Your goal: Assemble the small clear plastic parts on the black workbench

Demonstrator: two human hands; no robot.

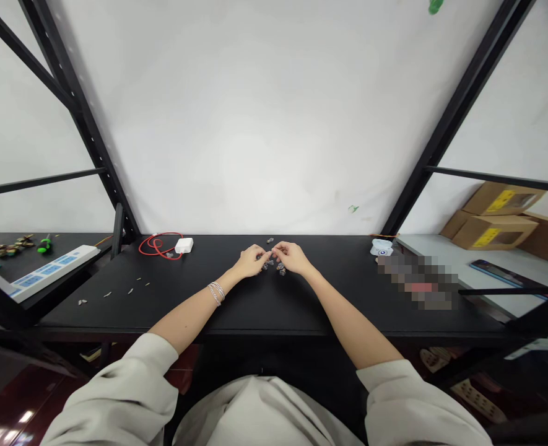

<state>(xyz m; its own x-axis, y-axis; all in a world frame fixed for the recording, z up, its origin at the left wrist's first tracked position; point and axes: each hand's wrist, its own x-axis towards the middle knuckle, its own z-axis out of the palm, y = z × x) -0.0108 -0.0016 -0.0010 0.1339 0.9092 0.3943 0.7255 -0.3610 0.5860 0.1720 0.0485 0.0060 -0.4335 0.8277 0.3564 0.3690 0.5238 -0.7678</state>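
Observation:
My left hand [250, 261] and my right hand [292, 257] reach out over the middle of a black workbench [274, 310], their fingertips nearly meeting. Several small metal-and-clear parts [274, 266] lie just below the fingertips, and one more [270, 240] sits farther back. The fingers of both hands are drawn close, but the view is too small to show whether they pinch a part. Thin silver bracelets [216, 293] circle my left wrist.
Left of my hands lie a red cable with a white charger [183, 245] and scattered small pieces [107, 294]. At far left are a power strip [46, 272] and brass parts [7, 248]. A white device [382, 248] and a blurred patch [417, 282] lie right; cardboard boxes [491, 232] stand beyond.

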